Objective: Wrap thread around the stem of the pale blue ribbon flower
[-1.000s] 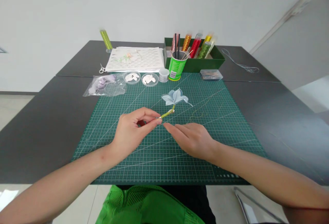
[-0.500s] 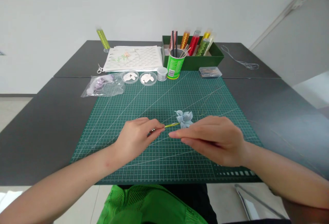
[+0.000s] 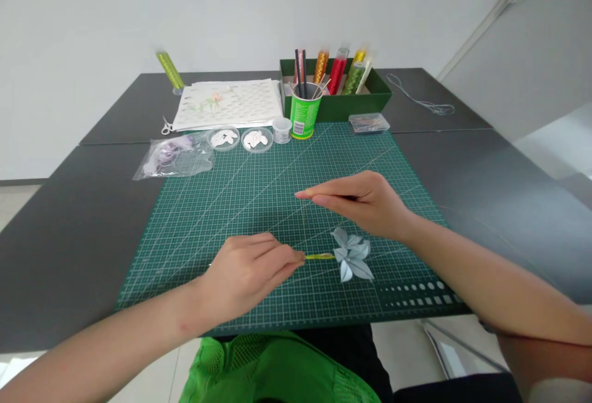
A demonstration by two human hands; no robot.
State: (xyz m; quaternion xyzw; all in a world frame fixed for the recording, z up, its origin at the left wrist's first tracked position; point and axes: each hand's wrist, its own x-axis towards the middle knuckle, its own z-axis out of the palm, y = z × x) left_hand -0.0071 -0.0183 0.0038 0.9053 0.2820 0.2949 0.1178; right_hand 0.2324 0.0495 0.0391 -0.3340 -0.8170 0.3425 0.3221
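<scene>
My left hand (image 3: 259, 273) is closed in a pinch on the yellow-green stem (image 3: 320, 256) of a pale blue artificial flower (image 3: 354, 255). The stem lies sideways over the cutting mat, with the petals spread at its right end. Higher up, beyond the flower, my right hand (image 3: 358, 203) is closed, thumb and finger pressed together and pointing left. A faint thread (image 3: 304, 221) runs from those fingertips down toward the stem by my left fingers; it is barely visible. My left palm hides the rest of the stem.
The green cutting mat (image 3: 217, 203) covers the table's middle. Along its far side are a plastic bag (image 3: 173, 156), two dishes of white pieces (image 3: 257, 139), a small lidded jar (image 3: 282, 130) and a green can (image 3: 304, 116). Behind stands a box (image 3: 356, 107) of thread spools; scissors (image 3: 167, 126) lie left.
My right hand has risen away from the flower, uncovering its petals. My left hand has come slightly nearer to me with the stem. The view has shifted a little.
</scene>
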